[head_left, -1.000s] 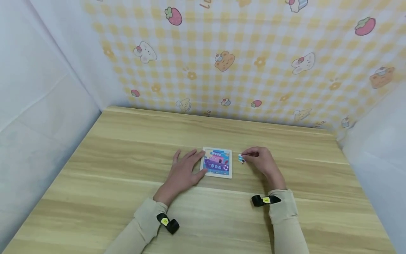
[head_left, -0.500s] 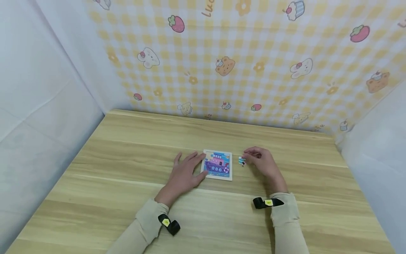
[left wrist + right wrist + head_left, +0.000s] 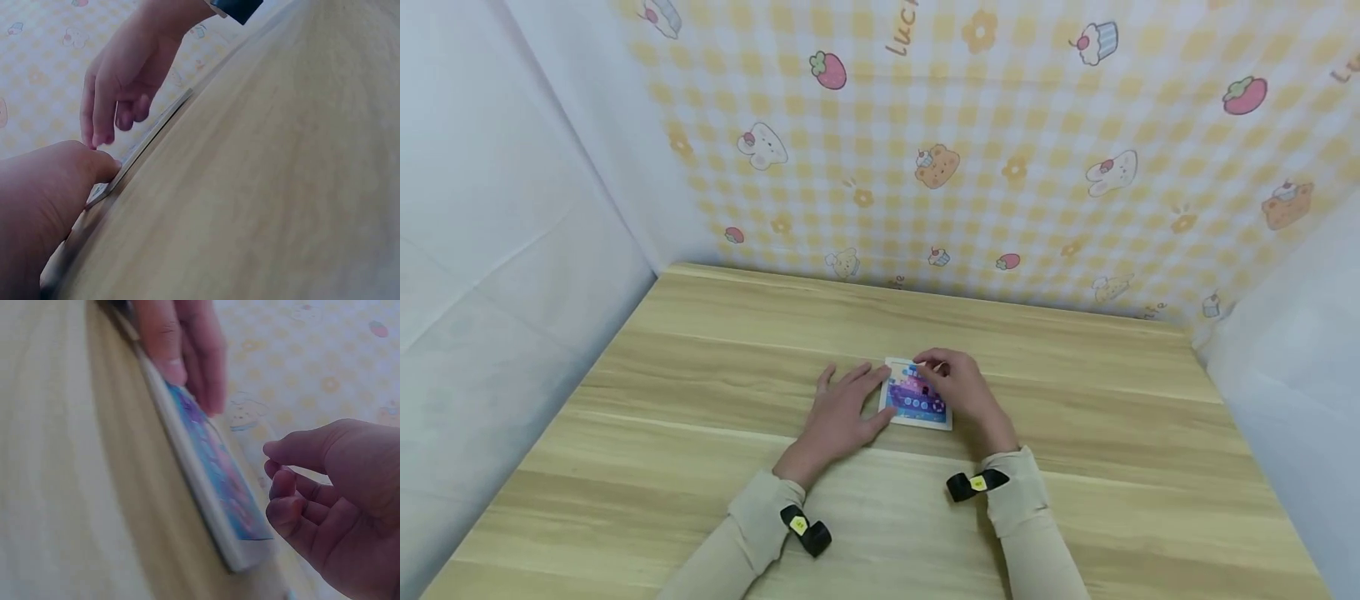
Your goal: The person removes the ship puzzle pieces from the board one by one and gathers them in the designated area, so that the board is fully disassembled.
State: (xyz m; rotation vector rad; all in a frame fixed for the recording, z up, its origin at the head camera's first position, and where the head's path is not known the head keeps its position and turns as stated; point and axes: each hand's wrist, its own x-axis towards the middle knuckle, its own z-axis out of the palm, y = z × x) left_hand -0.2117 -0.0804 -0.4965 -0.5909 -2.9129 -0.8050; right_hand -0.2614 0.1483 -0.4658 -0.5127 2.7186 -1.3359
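Observation:
A small square puzzle board (image 3: pixel 916 404) with a purple and pink ship picture and a white border lies flat on the table. My left hand (image 3: pixel 842 421) rests at its left side, fingers spread, thumb and index fingertip on the border. Over the board's upper right part hovers my right hand (image 3: pixel 962 383), its fingertips overlapping the picture in the head view. In the right wrist view the right hand's thumb and bent fingers (image 3: pixel 284 509) stand close together, with no piece showing between them. The board's right edge is partly hidden behind this hand.
A wood-grain table (image 3: pixel 700 400) surrounds the board. Behind it hangs a yellow checked cloth (image 3: pixel 1022 208) with cartoon prints, with pale sheets at both sides. A small bluish bit (image 3: pixel 290 594) shows beyond the board's end in the right wrist view.
My right hand has moved left, from beside the small puzzle piece at the board's right to over the board. The left hand stays on the border. The head view has tilted up slightly.

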